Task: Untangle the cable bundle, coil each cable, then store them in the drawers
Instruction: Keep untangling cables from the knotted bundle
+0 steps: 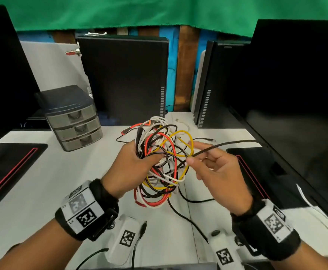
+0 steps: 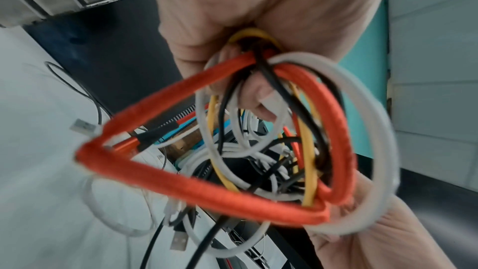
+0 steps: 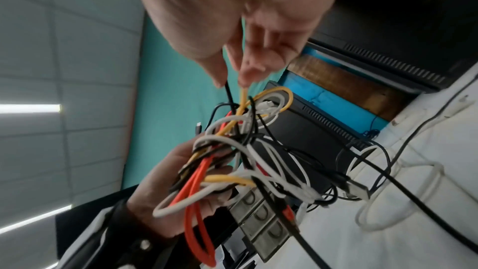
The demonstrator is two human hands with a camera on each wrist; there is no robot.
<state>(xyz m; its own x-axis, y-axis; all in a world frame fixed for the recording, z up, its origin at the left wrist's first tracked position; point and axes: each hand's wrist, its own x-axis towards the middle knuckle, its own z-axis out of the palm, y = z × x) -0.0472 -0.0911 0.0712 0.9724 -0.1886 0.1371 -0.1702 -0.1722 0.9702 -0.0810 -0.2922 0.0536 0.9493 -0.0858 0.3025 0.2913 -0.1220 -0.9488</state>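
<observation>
A tangled cable bundle (image 1: pixel 164 158) of red, white, yellow and black cables hangs above the white desk (image 1: pixel 42 182). My left hand (image 1: pixel 139 158) grips the bundle (image 2: pixel 258 150) from its left side, fingers curled through the loops. My right hand (image 1: pixel 208 162) pinches a black cable (image 1: pixel 227 144) between thumb and forefinger at the bundle's right edge; the cable runs off to the right. In the right wrist view the fingertips (image 3: pixel 220 81) pinch that black cable (image 3: pixel 229 93) just above the bundle (image 3: pixel 240 150). A grey three-drawer unit (image 1: pixel 77 121) stands at the back left, all drawers closed.
Two black computer towers (image 1: pixel 124 78) (image 1: pixel 210 84) stand at the back. Black monitor bases (image 1: pixel 9 168) (image 1: pixel 256 172) flank the work area. Loose black cables (image 1: pixel 188 217) trail over the desk toward the front edge. A white cable (image 1: pixel 182 123) lies behind the bundle.
</observation>
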